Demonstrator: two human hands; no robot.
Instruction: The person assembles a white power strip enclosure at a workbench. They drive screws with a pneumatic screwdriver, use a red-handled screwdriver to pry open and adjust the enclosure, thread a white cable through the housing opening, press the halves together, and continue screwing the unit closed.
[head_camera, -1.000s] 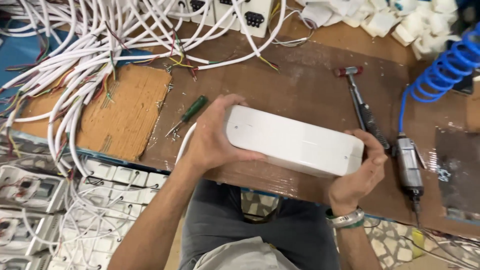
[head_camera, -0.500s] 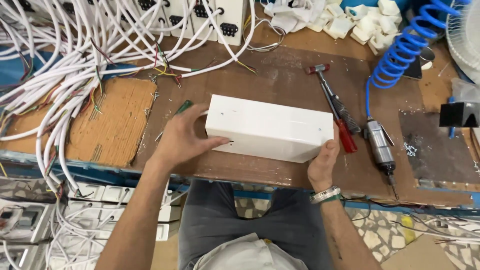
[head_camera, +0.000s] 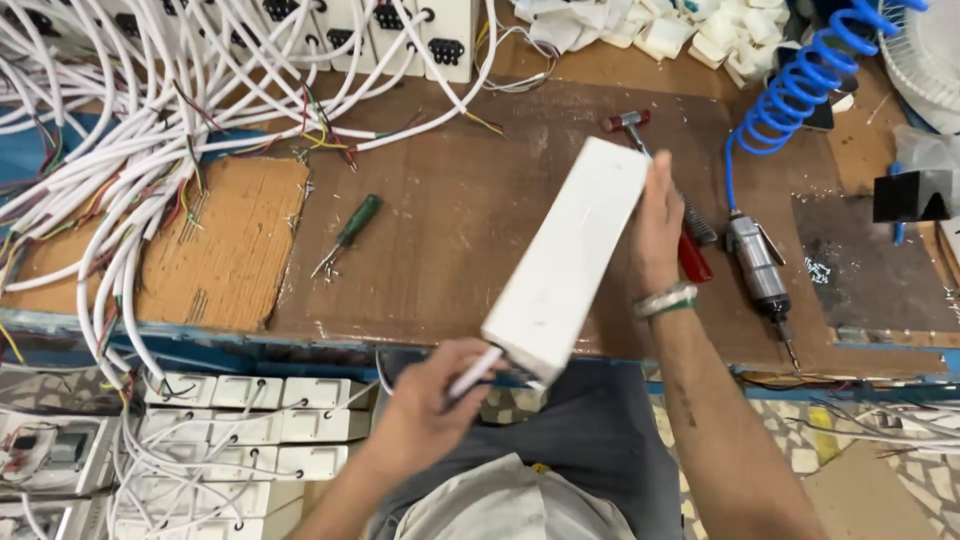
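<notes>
In the head view, a long white rectangular box (head_camera: 570, 262) is held tilted above the near edge of the brown counter (head_camera: 450, 230), its far end raised toward the middle of the counter and its near end hanging over the person's lap. The right hand (head_camera: 655, 225) grips the far end from the right side, fingers (head_camera: 660, 185) closed against the box's edge. The left hand (head_camera: 430, 400) sits below the near end, its fingers clenched around a white cable (head_camera: 475, 372) that comes out of the box's lower corner. Just right of the right hand lie a red-handled hammer (head_camera: 690, 240) and a grey pneumatic screwdriver (head_camera: 757, 268), the latter joined to a coiled blue air hose (head_camera: 800, 85). A green-handled screwdriver (head_camera: 348, 232) rests on the counter well left of the box, beside a worn fibreboard pad (head_camera: 220, 250). A mass of white cables (head_camera: 130, 130) spreads over the left side, and white switch boxes (head_camera: 240, 430) are stacked under the counter's edge.
</notes>
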